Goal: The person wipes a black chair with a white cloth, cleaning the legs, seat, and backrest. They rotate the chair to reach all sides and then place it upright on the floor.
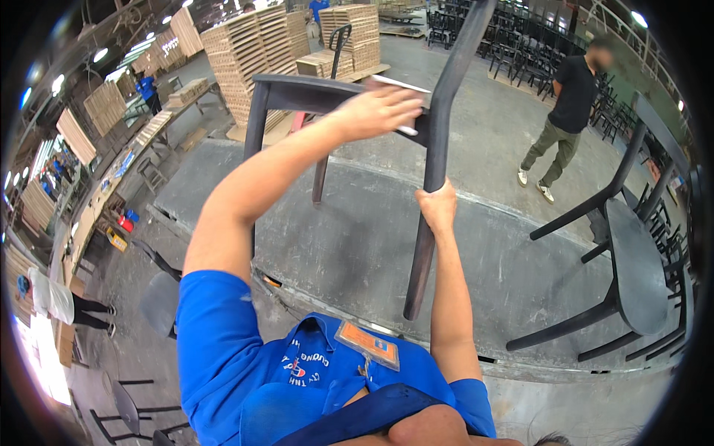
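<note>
Left hand [375, 111] pressing a pale sanding strip [398, 84] onto the far rail of the raised dark wooden chair frame [435, 160], right fingers [435, 208] clenched around 1 leg, risking slipping under uneven pressure.

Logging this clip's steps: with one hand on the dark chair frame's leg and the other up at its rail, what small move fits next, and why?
Probably a short stroke of the left hand along the rail. It presses a pale flat piece there, while the right hand grips the leg, steadying the raised chair frame.
</note>
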A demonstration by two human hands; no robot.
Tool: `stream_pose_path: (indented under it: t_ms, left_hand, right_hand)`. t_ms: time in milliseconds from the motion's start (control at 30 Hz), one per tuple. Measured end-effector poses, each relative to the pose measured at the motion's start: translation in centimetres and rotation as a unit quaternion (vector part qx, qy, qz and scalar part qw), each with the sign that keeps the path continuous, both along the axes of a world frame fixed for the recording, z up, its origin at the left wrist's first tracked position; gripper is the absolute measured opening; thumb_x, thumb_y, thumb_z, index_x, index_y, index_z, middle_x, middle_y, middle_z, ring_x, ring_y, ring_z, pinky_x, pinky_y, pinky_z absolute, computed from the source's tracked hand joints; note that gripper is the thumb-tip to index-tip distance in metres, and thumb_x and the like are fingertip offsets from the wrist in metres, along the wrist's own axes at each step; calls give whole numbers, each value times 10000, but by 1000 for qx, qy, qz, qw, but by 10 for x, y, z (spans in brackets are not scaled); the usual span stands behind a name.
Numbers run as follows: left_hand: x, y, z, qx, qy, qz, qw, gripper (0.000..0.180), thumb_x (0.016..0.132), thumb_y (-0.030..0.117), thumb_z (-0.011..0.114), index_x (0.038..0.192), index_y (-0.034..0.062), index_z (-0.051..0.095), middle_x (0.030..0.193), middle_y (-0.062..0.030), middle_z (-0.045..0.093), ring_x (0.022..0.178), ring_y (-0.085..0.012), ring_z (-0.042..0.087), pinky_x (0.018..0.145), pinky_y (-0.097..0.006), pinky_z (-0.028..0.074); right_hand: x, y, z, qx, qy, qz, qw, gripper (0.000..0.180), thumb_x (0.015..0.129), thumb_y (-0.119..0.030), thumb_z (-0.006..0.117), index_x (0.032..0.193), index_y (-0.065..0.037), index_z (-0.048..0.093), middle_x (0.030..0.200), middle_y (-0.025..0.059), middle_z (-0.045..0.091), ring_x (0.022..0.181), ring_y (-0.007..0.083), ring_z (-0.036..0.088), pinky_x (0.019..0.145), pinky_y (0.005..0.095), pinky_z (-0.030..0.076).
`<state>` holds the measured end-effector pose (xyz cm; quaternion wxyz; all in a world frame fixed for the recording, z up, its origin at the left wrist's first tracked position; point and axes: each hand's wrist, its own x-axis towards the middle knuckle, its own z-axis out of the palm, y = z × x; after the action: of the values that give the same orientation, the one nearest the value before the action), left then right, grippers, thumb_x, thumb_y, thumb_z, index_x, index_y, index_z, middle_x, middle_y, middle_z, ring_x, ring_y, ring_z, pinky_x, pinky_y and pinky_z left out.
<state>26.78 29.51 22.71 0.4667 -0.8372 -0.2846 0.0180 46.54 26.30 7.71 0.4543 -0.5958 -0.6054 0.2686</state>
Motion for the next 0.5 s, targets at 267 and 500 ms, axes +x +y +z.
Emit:
stream_pose_path:
  t_ms: [267,500]
  left_hand:
    - [-11,0,-19,-17,-142,-64,988,535,828,64,521,1357,68,444,1403,-114,449,1307,-252,422,1064,-359,395]
    - [-63,9,-20,27,-252,-132,958,549,827,7,526,1352,161,476,1391,-36,478,1282,-201,455,1077,-352,391]
  right_hand:
    - [-4,-8,-2,-21,10,-4,1000,549,639,-187,652,1143,4,545,990,252,650,980,382,627,848,438,485]
    - [-3,-3,0,-2,14,8,1000,452,637,-183,639,1053,-21,570,910,204,659,904,369,640,812,431,484]
